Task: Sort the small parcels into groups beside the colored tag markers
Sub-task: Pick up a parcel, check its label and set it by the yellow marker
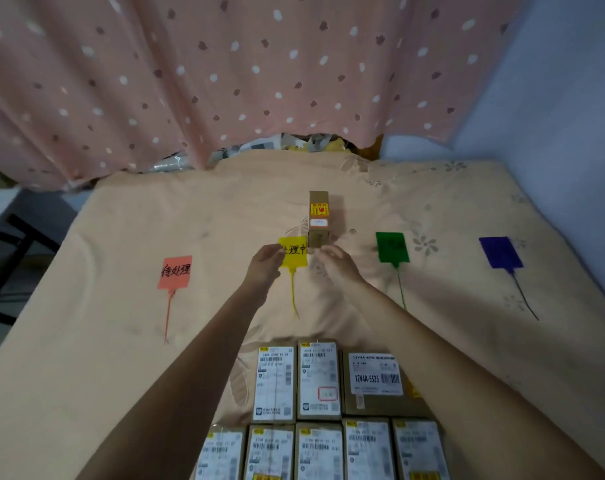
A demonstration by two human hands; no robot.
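Yellow tag [293,252] flat on the bed [432,209], mid-row; orange tag [175,272] well to its left, green tag [392,247] and purple tag [500,252] to its right; small brown parcel [318,218] just beyond its far right corner; left hand [264,263] curled at the yellow tag's left edge, right hand [334,259] curled beside its right edge near the parcel; grip of either impossible to tell; labelled boxes [315,410] in two rows well nearer than the yellow tag.

Peach sheet bed [121,358]: four tags [175,272], upright box [318,216], parcels [318,382].
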